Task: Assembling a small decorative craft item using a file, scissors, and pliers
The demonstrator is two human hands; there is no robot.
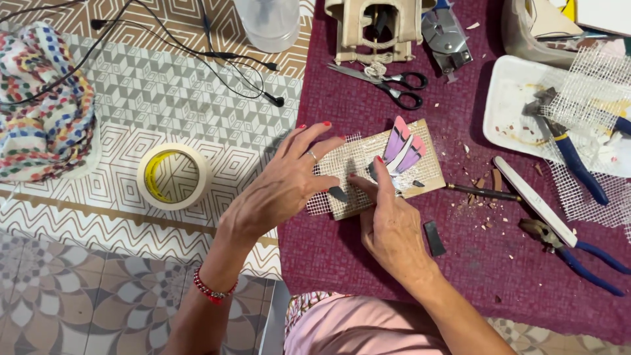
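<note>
A: Pressing here: right hand [393, 227] fingers together on a dark tile chip [338, 193], left hand [289, 184] spread flat, holding down the mesh-covered board [384, 169].

B: Scissors [394, 84] sit beyond that board, tape roll [173, 175] left of it. Chips look brittle and slick; I'd pinch their edges.

Both hands rest on a small wooden board [388, 172] covered with white mesh, lying on the maroon-clothed surface [368, 250]. The left hand [282, 187] spreads its fingers across the mesh; the right hand [389, 227] presses its fingertips beside pink and purple mosaic pieces [402, 152]. Black-handled scissors [394, 84] lie above, blue-handled pliers [572, 253] to the right, and a tape roll [172, 176] to the left.
</note>
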